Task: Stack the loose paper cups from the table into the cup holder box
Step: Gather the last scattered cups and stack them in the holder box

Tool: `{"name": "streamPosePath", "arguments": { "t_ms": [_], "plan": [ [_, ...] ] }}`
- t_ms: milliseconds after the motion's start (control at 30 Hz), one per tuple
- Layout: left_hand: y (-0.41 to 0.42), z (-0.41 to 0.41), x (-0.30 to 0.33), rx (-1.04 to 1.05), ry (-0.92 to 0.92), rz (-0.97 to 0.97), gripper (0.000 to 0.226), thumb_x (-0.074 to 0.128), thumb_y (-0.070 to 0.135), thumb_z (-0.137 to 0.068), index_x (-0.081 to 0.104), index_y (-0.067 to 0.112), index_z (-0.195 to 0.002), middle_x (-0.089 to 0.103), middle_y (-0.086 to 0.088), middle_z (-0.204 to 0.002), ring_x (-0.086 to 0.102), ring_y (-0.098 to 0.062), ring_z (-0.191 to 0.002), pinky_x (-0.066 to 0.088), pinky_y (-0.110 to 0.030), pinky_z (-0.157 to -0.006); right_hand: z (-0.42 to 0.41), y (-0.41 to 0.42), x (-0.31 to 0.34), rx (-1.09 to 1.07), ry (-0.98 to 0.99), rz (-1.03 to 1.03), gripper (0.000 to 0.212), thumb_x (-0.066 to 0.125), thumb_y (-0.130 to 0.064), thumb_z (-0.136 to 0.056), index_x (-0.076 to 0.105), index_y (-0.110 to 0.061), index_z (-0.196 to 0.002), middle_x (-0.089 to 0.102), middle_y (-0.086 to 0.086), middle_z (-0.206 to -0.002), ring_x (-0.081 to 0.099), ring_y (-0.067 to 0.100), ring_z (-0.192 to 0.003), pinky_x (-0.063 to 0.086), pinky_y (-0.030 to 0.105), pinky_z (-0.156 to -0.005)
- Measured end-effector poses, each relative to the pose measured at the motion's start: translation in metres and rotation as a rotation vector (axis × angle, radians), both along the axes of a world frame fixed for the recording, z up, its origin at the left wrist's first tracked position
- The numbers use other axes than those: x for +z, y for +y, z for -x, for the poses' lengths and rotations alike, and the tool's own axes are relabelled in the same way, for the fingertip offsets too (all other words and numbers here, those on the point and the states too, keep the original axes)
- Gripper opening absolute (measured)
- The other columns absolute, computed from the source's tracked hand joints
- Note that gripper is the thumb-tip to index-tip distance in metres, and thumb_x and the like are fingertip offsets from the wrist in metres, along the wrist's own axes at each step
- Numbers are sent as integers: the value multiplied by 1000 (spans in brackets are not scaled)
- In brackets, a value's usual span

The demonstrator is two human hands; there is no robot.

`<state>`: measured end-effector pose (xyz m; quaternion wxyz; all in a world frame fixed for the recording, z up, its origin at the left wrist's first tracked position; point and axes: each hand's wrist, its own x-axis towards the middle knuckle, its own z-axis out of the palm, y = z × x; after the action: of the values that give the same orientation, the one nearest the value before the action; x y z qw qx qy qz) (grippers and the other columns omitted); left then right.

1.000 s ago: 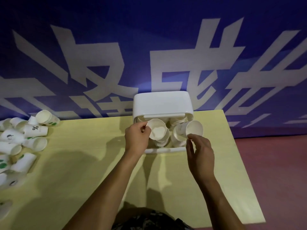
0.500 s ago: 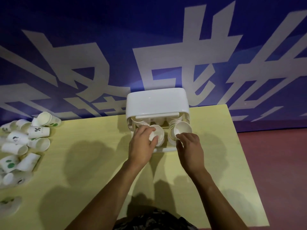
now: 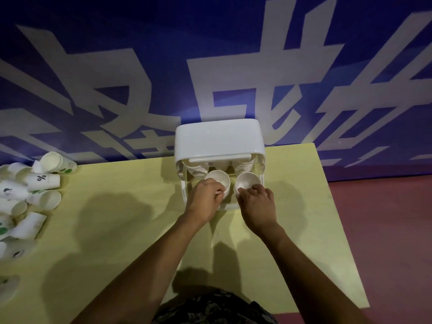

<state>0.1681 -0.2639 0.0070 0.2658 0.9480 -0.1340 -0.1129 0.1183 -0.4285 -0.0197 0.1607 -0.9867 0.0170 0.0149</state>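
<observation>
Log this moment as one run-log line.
left hand: grips left cup | right hand: grips right cup | both cups in cup holder box | loose cups on table's left

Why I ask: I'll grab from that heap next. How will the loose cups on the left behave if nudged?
The loose cups look thin, so probably light and easily crushed. Most lie on their sides on the table, so a nudge would likely roll them, in a curve since they taper. The heap reaches the picture's left edge; some might drop off.
</observation>
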Motion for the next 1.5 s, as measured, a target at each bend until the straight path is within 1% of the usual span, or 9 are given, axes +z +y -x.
{"name": "streamPosePath", "arguments": {
  "t_ms": [67, 133, 267, 467, 633, 867, 1133, 1333, 1500],
  "plan": [
    [11, 4, 1, 54, -25, 90, 22, 60, 22, -89, 68, 20, -110, 62, 5, -113, 56, -12, -97, 46, -24, -80, 4, 5, 3, -12, 3, 5, 34, 37, -34, -94, 67, -20, -102, 71, 1, -99, 57, 29, -105, 42, 43, -87],
    [31, 9, 6, 135, -54, 187, 24, 60, 20, -88, 66, 19, -112, 60, 7, -112, 56, -9, -89, 45, -20, -76, 7, 12, 14, -57, -76, 7, 29, 44, -32, -92, 65, -18, -106, 67, 1, -108, 56, 30, -106, 43, 42, -87],
    [91, 19, 10, 300, -76, 238, 17, 61, 15, -87, 69, 17, -101, 66, 4, -98, 60, -11, -85, 53, -30, -76, 7, 51, 38, -25, -225, -117, 6, 59, -16, -89, 63, -17, -94, 66, 0, -95, 55, 27, -88, 42, 37, -74],
    [204, 42, 4, 522, -15, 208, 15, 63, 14, -87, 71, 15, -100, 72, 2, -93, 65, -11, -83, 54, -30, -81, 6, 155, 33, 217, -39, -396, 10, 57, -18, -93, 65, -19, -87, 67, -3, -85, 57, 19, -76, 41, 28, -60],
    [307, 60, -1, 669, 11, 156, 16, 62, 12, -86, 72, 13, -98, 72, -1, -91, 65, -15, -81, 52, -27, -78, 3, 259, 21, 376, 119, -365, 23, 43, -32, -95, 54, -27, -75, 62, -7, -77, 58, 13, -70, 48, 31, -61],
    [466, 74, -17, 733, 34, -75, 13, 58, 19, -85, 68, 19, -93, 69, -3, -90, 63, -24, -82, 51, -32, -69, -1, 407, 8, 415, 192, -294, 19, 53, -23, -92, 69, -22, -102, 68, -4, -96, 63, 16, -85, 51, 30, -71],
    [599, 88, -34, 875, 16, -176, 23, 65, 17, -80, 67, 14, -103, 66, -11, -102, 59, -31, -95, 50, -38, -81, -14, 546, -3, 530, 339, -228, 27, 54, -18, -91, 66, -20, -115, 67, 0, -111, 60, 20, -102, 50, 33, -81],
    [648, 99, -46, 881, 154, -183, 15, 62, 22, -86, 63, 11, -96, 66, -12, -96, 61, -31, -90, 49, -37, -71, -43, 635, -11, 757, 348, -56, 53, 51, -11, -87, 47, -20, -139, 48, 5, -142, 42, 28, -127, 42, 39, -99],
    [658, 97, -56, 872, 234, -38, 6, 58, 19, -88, 63, 17, -90, 67, -2, -92, 63, -23, -84, 44, -28, -65, -68, 678, -34, 893, 409, 204, 74, 53, -9, -89, 19, -26, -152, 11, -1, -162, 3, 24, -149, 13, 49, -119]
  ]
}}
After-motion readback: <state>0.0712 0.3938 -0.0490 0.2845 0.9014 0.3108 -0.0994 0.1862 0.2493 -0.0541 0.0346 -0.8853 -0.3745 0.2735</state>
